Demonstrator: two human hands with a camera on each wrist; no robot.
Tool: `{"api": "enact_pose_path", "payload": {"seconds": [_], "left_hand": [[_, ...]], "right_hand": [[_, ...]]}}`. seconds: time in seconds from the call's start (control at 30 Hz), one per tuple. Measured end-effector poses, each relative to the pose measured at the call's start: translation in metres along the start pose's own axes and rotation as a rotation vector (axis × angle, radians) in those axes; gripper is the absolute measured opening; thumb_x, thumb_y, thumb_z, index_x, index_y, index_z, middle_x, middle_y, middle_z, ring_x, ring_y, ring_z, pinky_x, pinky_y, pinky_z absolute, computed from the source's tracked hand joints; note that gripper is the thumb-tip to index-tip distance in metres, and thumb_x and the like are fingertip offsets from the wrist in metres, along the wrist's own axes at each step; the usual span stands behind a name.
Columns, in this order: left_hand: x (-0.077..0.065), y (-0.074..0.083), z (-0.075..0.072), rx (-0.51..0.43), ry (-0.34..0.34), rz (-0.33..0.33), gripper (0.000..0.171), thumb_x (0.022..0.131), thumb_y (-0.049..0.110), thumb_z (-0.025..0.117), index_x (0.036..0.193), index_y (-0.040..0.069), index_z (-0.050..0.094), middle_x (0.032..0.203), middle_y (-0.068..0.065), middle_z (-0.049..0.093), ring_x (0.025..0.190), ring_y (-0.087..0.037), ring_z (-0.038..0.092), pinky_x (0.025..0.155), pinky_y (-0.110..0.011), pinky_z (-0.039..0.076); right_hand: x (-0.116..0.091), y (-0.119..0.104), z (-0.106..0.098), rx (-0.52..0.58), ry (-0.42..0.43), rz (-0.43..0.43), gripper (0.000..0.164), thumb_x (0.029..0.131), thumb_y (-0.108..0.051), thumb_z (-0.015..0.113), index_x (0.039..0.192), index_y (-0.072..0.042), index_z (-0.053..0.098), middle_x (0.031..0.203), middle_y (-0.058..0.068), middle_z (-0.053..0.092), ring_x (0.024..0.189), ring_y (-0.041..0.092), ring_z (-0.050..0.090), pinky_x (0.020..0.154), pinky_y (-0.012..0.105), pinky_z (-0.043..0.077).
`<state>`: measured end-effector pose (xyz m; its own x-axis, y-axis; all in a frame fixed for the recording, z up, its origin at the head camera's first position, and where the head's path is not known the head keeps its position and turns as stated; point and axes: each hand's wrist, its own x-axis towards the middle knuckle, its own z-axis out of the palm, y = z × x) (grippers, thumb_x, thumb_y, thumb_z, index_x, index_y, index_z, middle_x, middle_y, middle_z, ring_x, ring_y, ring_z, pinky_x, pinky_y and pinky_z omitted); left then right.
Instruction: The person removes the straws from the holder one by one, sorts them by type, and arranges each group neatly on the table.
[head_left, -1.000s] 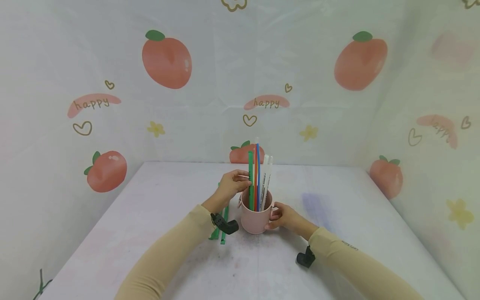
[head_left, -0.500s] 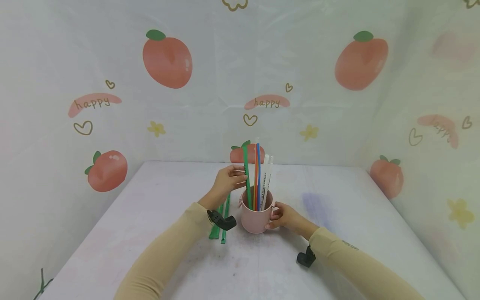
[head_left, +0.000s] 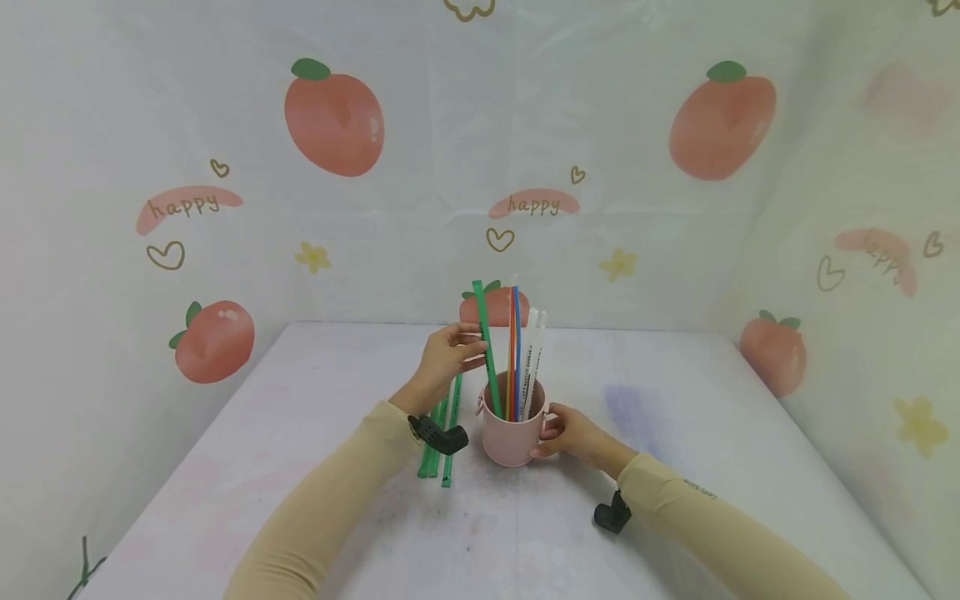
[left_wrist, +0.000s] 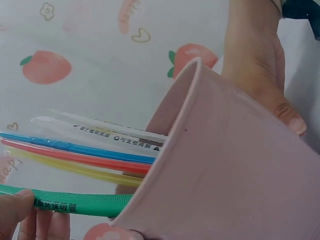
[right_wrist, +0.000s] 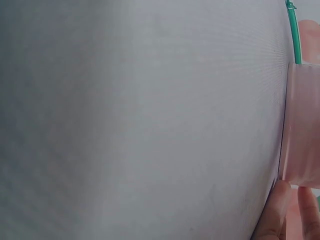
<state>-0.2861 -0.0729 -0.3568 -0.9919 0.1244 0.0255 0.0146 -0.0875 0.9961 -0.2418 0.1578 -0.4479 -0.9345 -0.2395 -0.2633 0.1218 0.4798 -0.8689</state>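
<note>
My left hand [head_left: 444, 360] pinches a green paper-wrapped drinking straw [head_left: 484, 333] between thumb and fingers. The straw leans left, its lower end inside a pink bucket-shaped cup [head_left: 512, 443]. Also standing in the cup are a blue straw [left_wrist: 75, 145], a red straw [left_wrist: 95, 161], a yellow straw [left_wrist: 85, 171] and white-wrapped straws [left_wrist: 107, 134]. On the cup's right side, my right hand [head_left: 572, 435] grips it near the small side loop, thumb low against the wall. In the right wrist view, fingertips [right_wrist: 277, 200] show at the cup's base.
Several green-wrapped straws [head_left: 451, 450] lie on the white table [head_left: 480, 542] left of the cup, partly under my left forearm. A printed cloth backdrop [head_left: 637, 208] rises behind and at the sides. Each wrist carries a black camera.
My left hand has moved left and slightly up, with the green straw tilting left and rising away from the other straws. The cup and right hand stay in place.
</note>
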Motion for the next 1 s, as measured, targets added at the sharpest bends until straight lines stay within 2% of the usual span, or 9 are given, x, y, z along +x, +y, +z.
{"api": "enact_pose_path", "payload": {"seconds": [0.3, 0.57, 0.8, 1.0], "left_hand": [[0.001, 0.007, -0.006, -0.006, -0.001, 0.0, 0.03, 0.093, 0.002, 0.062, 0.123, 0.0, 0.056, 0.099, -0.006, 0.058, 0.088, -0.015, 0.064, 0.092, -0.045, 0.054], [0.001, 0.014, -0.009, -0.066, 0.006, -0.012, 0.032, 0.093, 0.002, 0.061, 0.124, 0.001, 0.054, 0.097, -0.003, 0.058, 0.086, -0.013, 0.065, 0.086, -0.04, 0.057], [0.0, 0.021, -0.014, -0.114, 0.01, -0.002, 0.041, 0.094, 0.004, 0.061, 0.133, 0.008, 0.05, 0.093, -0.001, 0.059, 0.086, -0.012, 0.066, 0.088, -0.041, 0.056], [0.0, 0.026, -0.018, -0.111, 0.011, 0.013, 0.043, 0.095, 0.006, 0.06, 0.136, 0.011, 0.049, 0.095, -0.001, 0.06, 0.089, -0.013, 0.066, 0.087, -0.038, 0.057]], "right_hand": [[0.0, -0.002, 0.0, 0.015, 0.001, -0.011, 0.084, 0.073, -0.004, 0.084, 0.141, 0.009, 0.036, 0.11, 0.016, 0.061, 0.096, 0.019, 0.06, 0.095, 0.038, 0.051], [-0.001, -0.001, 0.0, 0.021, -0.009, -0.016, 0.085, 0.073, -0.004, 0.083, 0.142, 0.009, 0.035, 0.111, 0.016, 0.061, 0.098, 0.019, 0.059, 0.096, 0.039, 0.05], [-0.002, -0.002, 0.0, 0.019, -0.003, -0.001, 0.087, 0.074, -0.005, 0.083, 0.143, 0.01, 0.033, 0.111, 0.016, 0.06, 0.097, 0.019, 0.059, 0.097, 0.041, 0.05], [-0.002, -0.002, 0.0, 0.01, -0.003, 0.009, 0.086, 0.073, -0.006, 0.084, 0.142, 0.009, 0.034, 0.111, 0.016, 0.06, 0.097, 0.019, 0.059, 0.097, 0.041, 0.05]]}}
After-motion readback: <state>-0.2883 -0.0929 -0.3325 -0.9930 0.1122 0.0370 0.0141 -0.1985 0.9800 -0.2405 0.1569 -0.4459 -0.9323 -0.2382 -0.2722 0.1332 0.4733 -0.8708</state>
